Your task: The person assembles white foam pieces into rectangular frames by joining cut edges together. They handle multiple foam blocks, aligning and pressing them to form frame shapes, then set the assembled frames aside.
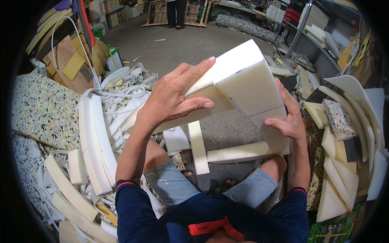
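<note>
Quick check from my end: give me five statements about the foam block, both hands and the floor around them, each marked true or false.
1. Both hands hold the large cream-white foam block. True: the left hand grips its left side, the right hand its right edge.
2. The block rests on the concrete floor. False: it is held up in the air above the person's knees.
3. A thin blue line is drawn across the block's face. True.
4. White foam strips are piled on the person's left. True.
5. A broom lies on the speckled rebonded-foam sheet. False: the straw broom stands farther back, behind the sheet.
</note>
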### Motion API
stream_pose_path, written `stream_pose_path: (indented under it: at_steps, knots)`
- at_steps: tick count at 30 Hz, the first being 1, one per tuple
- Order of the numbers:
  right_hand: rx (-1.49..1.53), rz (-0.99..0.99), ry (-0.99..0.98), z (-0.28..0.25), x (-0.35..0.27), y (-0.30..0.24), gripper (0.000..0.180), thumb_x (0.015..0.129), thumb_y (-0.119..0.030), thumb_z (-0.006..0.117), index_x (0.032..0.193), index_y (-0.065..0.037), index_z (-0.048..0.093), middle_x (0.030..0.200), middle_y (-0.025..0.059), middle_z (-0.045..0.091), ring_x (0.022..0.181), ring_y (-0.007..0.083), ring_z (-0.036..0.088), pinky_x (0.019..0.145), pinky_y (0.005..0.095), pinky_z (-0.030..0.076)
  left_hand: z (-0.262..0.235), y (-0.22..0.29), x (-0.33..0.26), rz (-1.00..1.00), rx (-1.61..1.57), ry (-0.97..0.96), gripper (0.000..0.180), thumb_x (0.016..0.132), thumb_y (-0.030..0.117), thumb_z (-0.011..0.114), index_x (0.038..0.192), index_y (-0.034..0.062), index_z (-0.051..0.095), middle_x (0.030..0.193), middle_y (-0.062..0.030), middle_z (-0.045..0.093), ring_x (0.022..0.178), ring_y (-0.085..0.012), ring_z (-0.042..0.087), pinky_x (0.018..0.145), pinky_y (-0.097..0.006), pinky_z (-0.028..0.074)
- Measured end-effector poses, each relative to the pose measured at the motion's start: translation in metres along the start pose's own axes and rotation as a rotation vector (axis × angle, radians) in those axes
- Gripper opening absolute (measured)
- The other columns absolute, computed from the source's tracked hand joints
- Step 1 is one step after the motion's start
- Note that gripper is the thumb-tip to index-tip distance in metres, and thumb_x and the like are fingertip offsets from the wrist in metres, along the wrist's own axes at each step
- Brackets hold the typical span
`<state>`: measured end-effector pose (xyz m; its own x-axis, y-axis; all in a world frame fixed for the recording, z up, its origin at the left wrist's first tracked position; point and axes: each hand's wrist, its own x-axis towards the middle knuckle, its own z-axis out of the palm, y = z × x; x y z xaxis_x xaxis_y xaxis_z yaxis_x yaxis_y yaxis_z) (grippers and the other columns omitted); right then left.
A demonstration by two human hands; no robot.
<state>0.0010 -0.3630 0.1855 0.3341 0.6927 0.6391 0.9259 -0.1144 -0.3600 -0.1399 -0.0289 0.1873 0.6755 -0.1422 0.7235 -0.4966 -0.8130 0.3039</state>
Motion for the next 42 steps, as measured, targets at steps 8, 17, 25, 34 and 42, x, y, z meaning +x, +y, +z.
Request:
stream_pose_path:
  at_steps: [8,17,25,34,42]
  knots:
    - [-0.021,0.011,0.002,0.002,0.001,0.0,0.106,0.065,-0.029,0.09,0.157,-0.009,0.041,0.11,0.0142,0.065,0.095,0.0266,0.061,0.091,0.0369,0.048,0.0,0.003,0.001,-0.056,-0.037,-0.005,0.095,0.076,0.07,0.074,0.15,0.0157,0.052,0.107,-0.0168,0.068,0.088,-0.0285,0.065,0.08,-0.041,0.052]
    - [-0.069,0.054,-0.01,0.004,0.006,-0.002,0.103,0.066,-0.03,0.089,0.156,-0.012,0.043,0.107,0.0152,0.065,0.094,0.0285,0.062,0.089,0.0372,0.049,-0.001,0.001,-0.001,-0.085,-0.022,-0.023,0.087,0.08,0.059,0.075,0.151,0.0156,0.05,0.113,-0.0176,0.068,0.094,-0.0297,0.065,0.086,-0.042,0.052]
    - [-0.038,0.075,-0.022,0.009,0.019,0.01,0.099,0.067,-0.029,0.088,0.155,-0.017,0.044,0.138,0.0184,0.062,0.121,0.033,0.062,0.106,0.0396,0.046,0.001,-0.009,0.0,-0.135,-0.057,-0.026,0.079,0.085,0.057,0.074,0.149,0.0148,0.053,0.106,-0.0199,0.069,0.096,-0.0337,0.068,0.085,-0.045,0.055]
    - [-0.011,0.109,-0.085,0.012,0.03,0.022,0.093,0.071,-0.027,0.085,0.154,-0.014,0.044,0.149,0.0169,0.055,0.134,0.0335,0.056,0.113,0.041,0.041,0.006,-0.027,0.007,-0.173,-0.09,-0.06,0.074,0.088,0.05,0.072,0.147,0.0087,0.054,0.139,-0.0204,0.061,0.126,-0.0374,0.061,0.106,-0.045,0.048]
    - [0.012,0.177,-0.131,0.009,0.031,0.023,0.094,0.07,-0.027,0.083,0.154,-0.013,0.044,0.155,0.0144,0.049,0.141,0.0322,0.049,0.118,0.041,0.035,0.012,-0.031,0.012,-0.184,-0.177,-0.055,0.069,0.089,0.047,0.071,0.144,0.0074,0.057,0.145,-0.0179,0.058,0.133,-0.0365,0.057,0.11,-0.043,0.044]
